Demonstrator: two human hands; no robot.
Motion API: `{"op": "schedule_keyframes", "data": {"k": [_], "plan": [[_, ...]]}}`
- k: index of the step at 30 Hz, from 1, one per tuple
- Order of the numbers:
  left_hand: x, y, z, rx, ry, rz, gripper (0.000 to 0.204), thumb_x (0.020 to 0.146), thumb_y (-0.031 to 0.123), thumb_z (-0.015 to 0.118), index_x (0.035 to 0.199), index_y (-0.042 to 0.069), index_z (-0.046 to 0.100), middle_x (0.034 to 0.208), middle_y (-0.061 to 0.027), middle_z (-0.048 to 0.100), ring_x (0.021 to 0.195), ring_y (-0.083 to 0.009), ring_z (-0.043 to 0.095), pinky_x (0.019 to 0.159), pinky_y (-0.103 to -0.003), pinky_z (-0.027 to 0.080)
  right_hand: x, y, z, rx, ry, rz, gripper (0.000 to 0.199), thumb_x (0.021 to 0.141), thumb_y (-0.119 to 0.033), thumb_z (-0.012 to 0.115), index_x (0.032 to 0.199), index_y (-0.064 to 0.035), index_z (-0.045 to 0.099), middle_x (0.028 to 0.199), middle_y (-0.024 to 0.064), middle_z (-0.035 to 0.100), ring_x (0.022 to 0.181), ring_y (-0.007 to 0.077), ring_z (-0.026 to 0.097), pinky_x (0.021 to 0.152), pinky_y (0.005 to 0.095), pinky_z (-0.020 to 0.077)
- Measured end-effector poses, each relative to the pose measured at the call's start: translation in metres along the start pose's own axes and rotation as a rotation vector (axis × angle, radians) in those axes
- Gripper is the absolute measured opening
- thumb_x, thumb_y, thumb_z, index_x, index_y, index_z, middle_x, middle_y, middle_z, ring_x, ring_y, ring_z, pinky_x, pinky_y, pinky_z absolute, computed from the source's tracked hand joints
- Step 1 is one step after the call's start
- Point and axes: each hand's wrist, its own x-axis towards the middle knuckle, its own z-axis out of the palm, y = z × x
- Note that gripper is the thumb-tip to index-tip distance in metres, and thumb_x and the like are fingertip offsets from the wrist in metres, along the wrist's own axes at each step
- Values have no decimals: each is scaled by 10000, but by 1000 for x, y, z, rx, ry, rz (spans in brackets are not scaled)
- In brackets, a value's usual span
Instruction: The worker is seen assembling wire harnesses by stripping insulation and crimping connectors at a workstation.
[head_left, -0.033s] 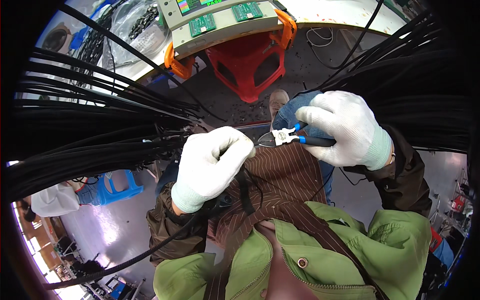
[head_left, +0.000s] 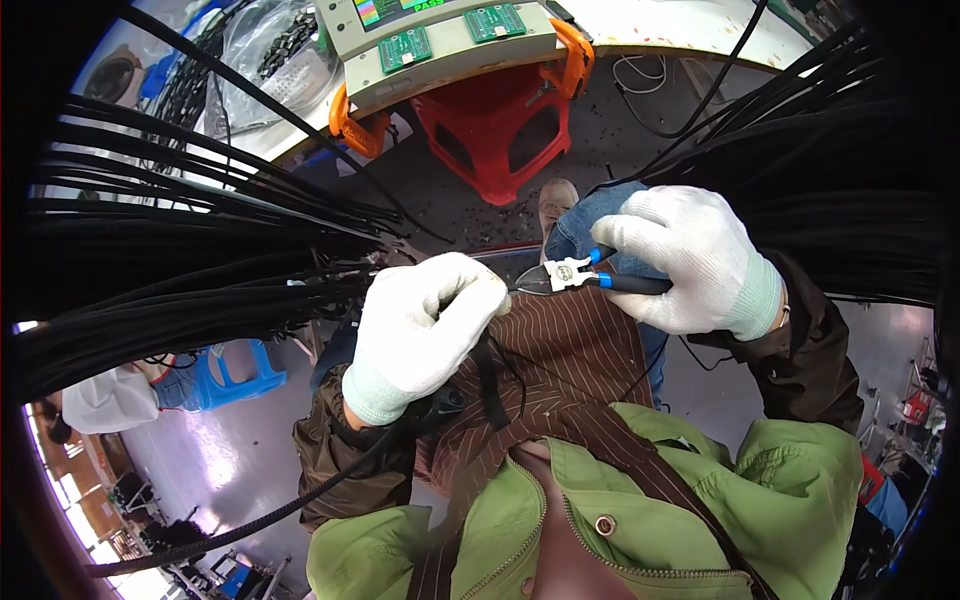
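**Pliers at Your Left Fingertips, Result Out of Sight**

Your right hand (head_left: 685, 255) is wrapped around the pliers (head_left: 570, 274), its fingers curled about the 2 dark, blue-banded handles, which stand spread apart. The pliers lie over your striped apron (head_left: 575, 345), between your 2 gloves, with their tips right at the fingertips of your left hand (head_left: 425, 325). That hand has thumb and forefinger pressed together in a pinch; what sits between them is too hidden to name.

As for progress, the tool is in place at the pinch, so you appear to be partway through a single piece. Whether the jaws have bitten through anything cannot be told, and no finished piece can be picked out with certainty. Black cables hang in 2 large masses, the left bundle (head_left: 150, 290) reaching close to your left glove and the right bundle (head_left: 840, 220) beyond your right hand. Which of them are done and which are left does not show. Small dark scraps (head_left: 500, 228) dot the floor near the red stool (head_left: 496, 184), perhaps offcuts from pieces already handled.
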Motion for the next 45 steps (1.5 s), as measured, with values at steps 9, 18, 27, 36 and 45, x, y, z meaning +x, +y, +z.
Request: {"op": "schedule_keyframes", "data": {"k": [9,18,27,36,45], "plan": [[-3,4,3,-21,54,157,130,789,117,609,811,-5,646,628,-79,598,510,-121,546,483,-238,411,-2,-14,12,674,-107,209,248,659,-112,704,861,-7,605,738,60,594,612,159,575,570,278,448],[-5,-1,12,-4,307,455,139,723,45,633,857,14,654,688,-87,624,548,-171,556,500,-260,423,0,-34,15,1469,-219,630,215,739,-76,661,914,39,610,761,21,575,666,68,508,636,224,434],[-11,4,8,180,256,391,190,695,58,661,883,31,654,731,-71,623,589,-207,556,543,-282,435,-1,-27,7,809,-40,303,279,754,-127,641,947,67,586,758,55,601,626,129,573,569,253,457],[-11,10,23,-271,328,156,158,849,88,528,946,-9,606,673,-51,615,553,-97,544,507,-218,426,0,-15,19,780,-16,390,426,674,-175,671,1049,-15,551,878,115,572,786,223,572,691,321,459],[-5,8,4,-507,154,-169,225,897,171,451,806,8,577,563,-23,552,404,-42,390,402,-184,291,8,-18,8,-1,206,57,577,537,-183,749,1062,-41,555,1023,116,520,919,291,528,781,385,430]]}}
